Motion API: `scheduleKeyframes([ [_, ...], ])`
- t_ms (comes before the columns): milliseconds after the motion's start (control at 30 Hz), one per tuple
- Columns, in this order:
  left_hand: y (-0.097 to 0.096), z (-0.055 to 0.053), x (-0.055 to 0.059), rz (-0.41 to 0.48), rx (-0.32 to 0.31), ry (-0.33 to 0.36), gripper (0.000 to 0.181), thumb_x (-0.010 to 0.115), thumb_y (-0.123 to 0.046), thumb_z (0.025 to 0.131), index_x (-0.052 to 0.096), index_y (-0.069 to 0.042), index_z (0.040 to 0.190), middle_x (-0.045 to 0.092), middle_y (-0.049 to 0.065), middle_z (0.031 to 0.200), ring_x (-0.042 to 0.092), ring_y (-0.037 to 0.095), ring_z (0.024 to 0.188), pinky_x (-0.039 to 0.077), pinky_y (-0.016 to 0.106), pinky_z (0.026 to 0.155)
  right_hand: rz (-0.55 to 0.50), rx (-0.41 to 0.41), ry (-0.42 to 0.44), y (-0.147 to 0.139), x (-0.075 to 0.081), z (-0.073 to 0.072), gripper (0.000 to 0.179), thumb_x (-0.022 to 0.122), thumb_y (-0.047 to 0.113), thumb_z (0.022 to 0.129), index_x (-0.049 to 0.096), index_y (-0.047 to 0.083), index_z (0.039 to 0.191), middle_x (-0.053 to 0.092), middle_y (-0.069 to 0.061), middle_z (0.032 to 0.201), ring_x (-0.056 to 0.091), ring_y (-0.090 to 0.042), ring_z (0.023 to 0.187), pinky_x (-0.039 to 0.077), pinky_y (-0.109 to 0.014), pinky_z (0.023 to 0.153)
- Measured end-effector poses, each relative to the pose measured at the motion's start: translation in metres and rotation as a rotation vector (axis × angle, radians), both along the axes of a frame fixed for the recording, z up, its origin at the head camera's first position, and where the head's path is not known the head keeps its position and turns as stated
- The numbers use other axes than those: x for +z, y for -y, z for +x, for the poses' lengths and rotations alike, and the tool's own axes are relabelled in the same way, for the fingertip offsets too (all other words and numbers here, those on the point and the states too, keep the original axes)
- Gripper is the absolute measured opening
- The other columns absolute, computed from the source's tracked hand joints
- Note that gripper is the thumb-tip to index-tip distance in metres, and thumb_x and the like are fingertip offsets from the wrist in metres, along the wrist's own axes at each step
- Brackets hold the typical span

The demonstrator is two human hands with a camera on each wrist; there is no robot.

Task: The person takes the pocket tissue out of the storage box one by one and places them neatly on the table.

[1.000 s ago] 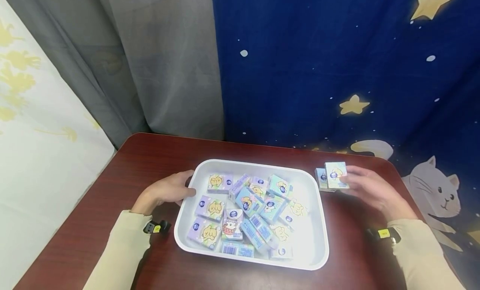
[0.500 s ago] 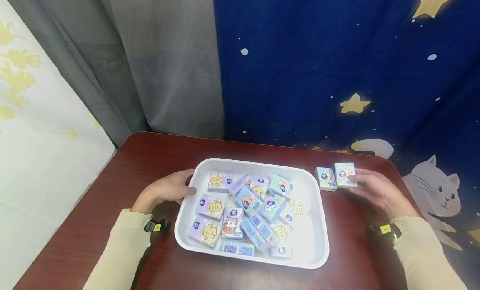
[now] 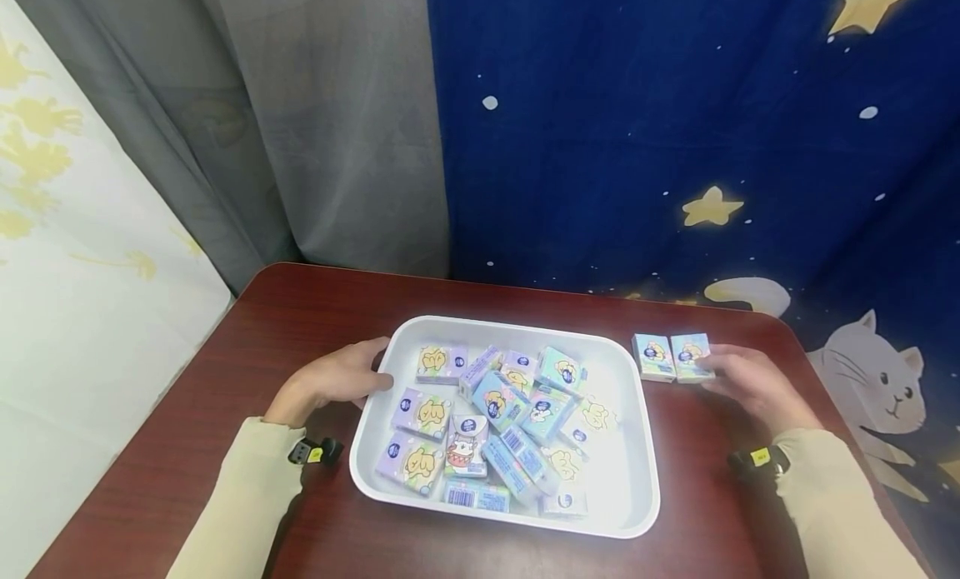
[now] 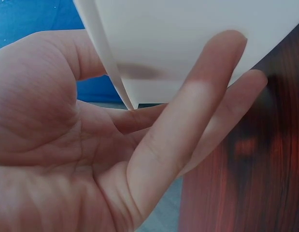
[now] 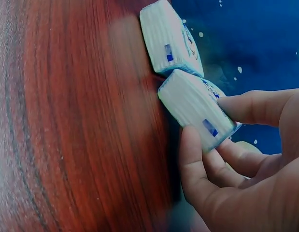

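Note:
My left hand (image 3: 333,377) holds the left wall of a white tray (image 3: 637,446). In the left wrist view, fingers (image 4: 188,111) lie along the tray's outer wall and the thumb passes behind the rim. Far right on the table, my right hand (image 3: 753,383) pinches a light-blue tissue pack (image 3: 686,350) by its right end. Just left of it lies a matching tissue pack (image 3: 651,354); in the right wrist view, the held pack (image 5: 192,108) meets the other pack (image 5: 166,38) at one end. Both show a yellow cartoon print on top.
Several purple, blue and white tissue packs, such as a purple pack (image 3: 422,412), lie loosely inside the tray, some overlapping. The dark red-brown table (image 3: 315,304) ends at the back against a grey curtain (image 3: 360,146) and a blue starry curtain (image 3: 600,146).
My right hand has moved the pack from overlapping the other one to the right, then down beside it. The left hand and tray have stayed in place.

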State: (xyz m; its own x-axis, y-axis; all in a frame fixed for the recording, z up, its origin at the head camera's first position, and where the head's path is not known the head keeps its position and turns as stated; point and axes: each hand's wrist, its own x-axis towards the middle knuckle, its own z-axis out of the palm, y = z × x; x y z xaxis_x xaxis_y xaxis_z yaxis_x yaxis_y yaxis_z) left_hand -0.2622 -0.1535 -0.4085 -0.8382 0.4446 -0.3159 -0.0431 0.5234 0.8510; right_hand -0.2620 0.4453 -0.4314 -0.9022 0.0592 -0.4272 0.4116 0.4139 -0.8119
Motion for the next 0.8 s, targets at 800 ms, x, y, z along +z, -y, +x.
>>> scheduleKeyframes([
  [800,0.0008,-0.0009,-0.0008,0.003,-0.004,0.007,0.054,0.065,0.0,0.102,0.044,0.007,0.152,0.076,0.017,0.109,0.081,0.032,0.088,0.069,0.049,0.07,0.339,0.042,-0.04,0.0091,0.0004,-0.0066,0.067,0.059,0.029,0.107,0.04,-0.022,0.148,0.055,-0.042,0.138,0.063,-0.05,0.115,0.062,-0.045,0.091],
])
